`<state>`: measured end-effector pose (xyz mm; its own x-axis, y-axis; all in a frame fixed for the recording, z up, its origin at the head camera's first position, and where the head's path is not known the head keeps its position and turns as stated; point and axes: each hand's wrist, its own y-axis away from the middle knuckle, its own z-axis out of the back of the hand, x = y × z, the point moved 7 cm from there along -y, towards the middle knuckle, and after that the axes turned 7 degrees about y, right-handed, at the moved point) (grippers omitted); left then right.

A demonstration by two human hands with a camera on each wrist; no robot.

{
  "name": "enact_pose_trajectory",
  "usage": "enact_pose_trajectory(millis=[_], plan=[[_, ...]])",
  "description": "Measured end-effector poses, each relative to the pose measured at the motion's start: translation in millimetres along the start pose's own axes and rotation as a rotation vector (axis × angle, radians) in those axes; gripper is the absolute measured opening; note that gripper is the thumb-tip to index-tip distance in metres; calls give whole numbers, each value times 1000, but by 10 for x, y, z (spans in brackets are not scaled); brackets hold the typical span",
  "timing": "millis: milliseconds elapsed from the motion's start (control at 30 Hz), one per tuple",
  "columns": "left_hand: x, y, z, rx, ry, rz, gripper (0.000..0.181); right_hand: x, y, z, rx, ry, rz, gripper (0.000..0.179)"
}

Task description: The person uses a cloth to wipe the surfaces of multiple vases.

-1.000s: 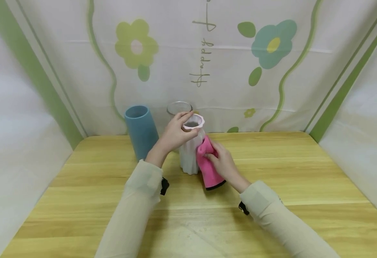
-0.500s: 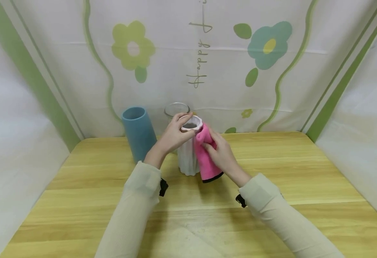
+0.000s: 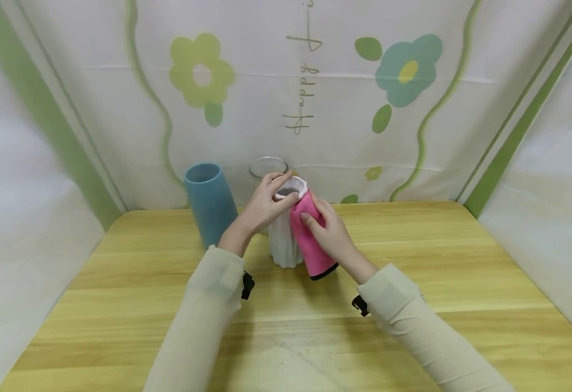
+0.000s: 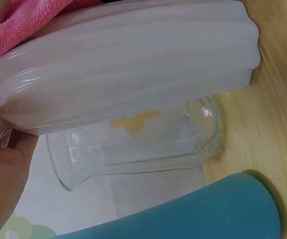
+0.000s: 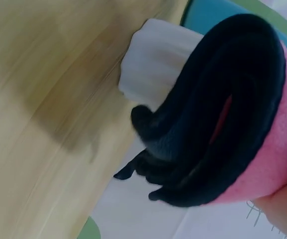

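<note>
The left hand (image 3: 262,205) holds the white vase (image 3: 283,243) at its rim, thumb in front. This vase stands on the table (image 3: 467,272), not far from the back edge. The right hand (image 3: 333,231) grips the pink cloth (image 3: 311,245) against the right side of the vase, below the rim. Just behind is the glass vase (image 4: 153,149), at left the blue vase (image 3: 212,207) — at right the table stretches wide to its edge.
</note>
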<state>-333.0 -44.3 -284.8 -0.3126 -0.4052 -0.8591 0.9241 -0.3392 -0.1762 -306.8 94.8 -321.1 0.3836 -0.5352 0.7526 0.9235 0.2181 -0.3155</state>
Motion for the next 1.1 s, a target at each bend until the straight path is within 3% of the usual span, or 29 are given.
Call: enact_pose_trajectory(millis=[500,633,867,1100], plan=[[-5,-14,-13,-36,-15,17,70,-97,0,24,-107,-27,-11,54],[-22,-4,-3,-31,11,12,69,-226,29,-35,-86,-23,-50,49],[-12,-10,10,-24,21,4,66,-531,104,-240,56,63,-153,49],[-64,-15,27,-5,-50,12,67,-608,131,-288,80,104,-151,52]])
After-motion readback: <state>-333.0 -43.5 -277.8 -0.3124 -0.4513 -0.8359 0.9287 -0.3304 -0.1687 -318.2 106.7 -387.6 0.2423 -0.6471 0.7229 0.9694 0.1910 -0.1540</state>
